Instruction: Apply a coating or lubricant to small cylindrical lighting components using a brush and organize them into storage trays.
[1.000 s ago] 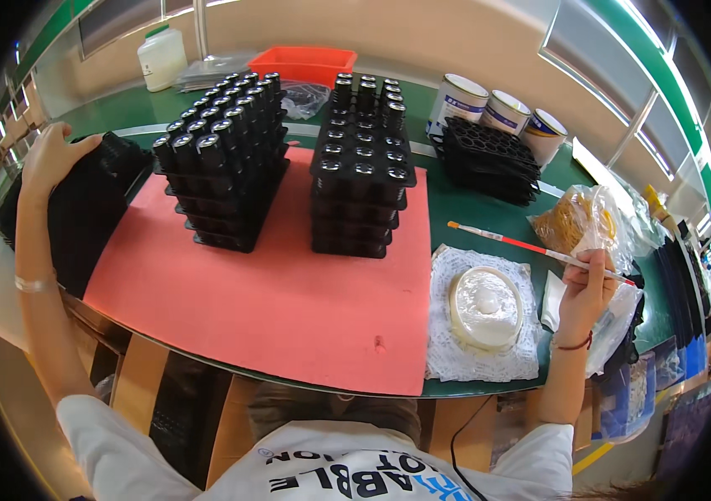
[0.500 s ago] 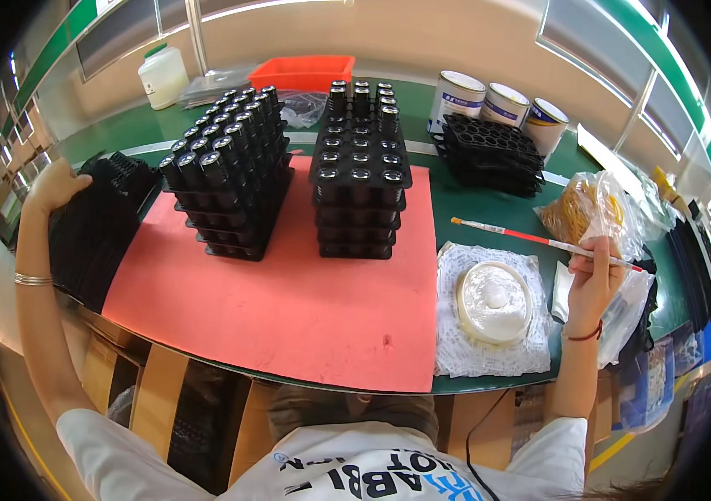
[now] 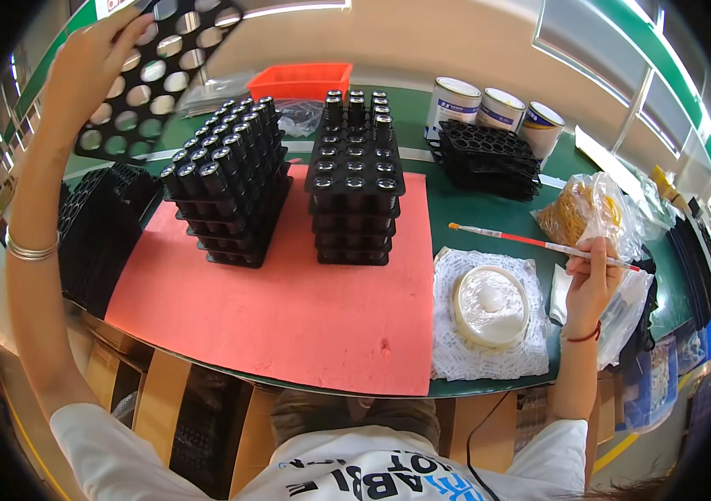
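Hands apart: left hand point(image 3: 80, 75) lifts an empty tray point(image 3: 155, 67) clear, right hand point(image 3: 591, 280) grips a brush point(image 3: 531, 242); next, the tray likely needs careful setting on the mat point(image 3: 289, 317).

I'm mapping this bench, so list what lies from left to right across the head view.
Stack of empty black trays → left stack of filled trays → right stack of filled trays → round white dish on a lace cloth → right hand holding a thin brush.

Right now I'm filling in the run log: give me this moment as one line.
left hand: holds black perforated tray raised | right hand: holds thin brush | white dish on lace mat | red mat: two tray stacks
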Motion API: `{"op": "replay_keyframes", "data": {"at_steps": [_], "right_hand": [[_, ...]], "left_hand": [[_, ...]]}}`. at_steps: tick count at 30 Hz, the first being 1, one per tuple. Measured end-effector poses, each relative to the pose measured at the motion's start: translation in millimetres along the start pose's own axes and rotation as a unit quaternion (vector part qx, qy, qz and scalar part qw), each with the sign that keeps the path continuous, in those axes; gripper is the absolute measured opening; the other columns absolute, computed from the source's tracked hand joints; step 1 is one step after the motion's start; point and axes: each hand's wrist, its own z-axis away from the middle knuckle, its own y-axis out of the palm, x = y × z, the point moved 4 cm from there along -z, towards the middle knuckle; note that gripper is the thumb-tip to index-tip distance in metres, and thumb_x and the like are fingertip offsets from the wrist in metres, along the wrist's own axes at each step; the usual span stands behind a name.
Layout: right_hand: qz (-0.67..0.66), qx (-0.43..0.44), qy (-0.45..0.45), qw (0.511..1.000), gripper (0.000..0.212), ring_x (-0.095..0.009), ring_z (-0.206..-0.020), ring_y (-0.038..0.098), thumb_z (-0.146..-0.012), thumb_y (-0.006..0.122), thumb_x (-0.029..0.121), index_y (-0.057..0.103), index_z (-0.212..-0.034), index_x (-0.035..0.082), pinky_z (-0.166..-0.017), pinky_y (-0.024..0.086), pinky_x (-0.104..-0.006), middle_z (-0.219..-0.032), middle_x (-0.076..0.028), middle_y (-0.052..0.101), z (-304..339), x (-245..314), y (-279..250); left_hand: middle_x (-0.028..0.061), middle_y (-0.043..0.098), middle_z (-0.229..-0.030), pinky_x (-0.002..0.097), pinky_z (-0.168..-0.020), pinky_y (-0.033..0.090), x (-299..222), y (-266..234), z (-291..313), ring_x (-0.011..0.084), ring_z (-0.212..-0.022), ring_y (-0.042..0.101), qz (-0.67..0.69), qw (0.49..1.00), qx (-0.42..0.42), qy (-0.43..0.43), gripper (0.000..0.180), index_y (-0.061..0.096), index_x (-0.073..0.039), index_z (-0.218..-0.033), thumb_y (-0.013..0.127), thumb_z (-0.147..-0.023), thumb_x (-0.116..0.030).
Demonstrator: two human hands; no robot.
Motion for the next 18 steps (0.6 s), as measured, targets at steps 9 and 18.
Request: {"op": "replay_keyframes", "data": {"at_steps": [9, 18], "right_hand": [[-0.032, 0.004, 0.040, 0.999, 0.022, -0.009, -0.045, 0.048, -0.088, 0.047, 0.014, 0.055, -0.074, -0.001, -0.041, 0.038, -0.0191, -0.063, -0.006, 0.054, -3.1, -5.6, -2.1], [-0.021, 0.005, 0.048, 0.999, 0.023, -0.009, -0.044, 0.049, -0.088, 0.047, 0.015, 0.056, -0.073, -0.001, -0.040, 0.039, -0.0195, -0.066, -0.008, 0.056, -1.0, -5.3, -2.8]], "left_hand": [[-0.0009, 0.053, -0.064, 0.0216, -0.049, 0.033, -11.9, 107.8, 0.4, 0.0058, -0.053, 0.039, 0.330, 0.905, 0.243, -0.116, 0.034, 0.059, 0.002, -0.072, 0.047, -0.084, -0.028], [0.0111, 0.058, -0.060, 0.0278, -0.054, 0.040, -8.3, 135.8, 15.8, 0.0146, -0.052, 0.051, 0.239, 0.904, 0.327, -0.140, 0.037, 0.064, 0.003, -0.074, 0.054, -0.078, -0.031]]}}
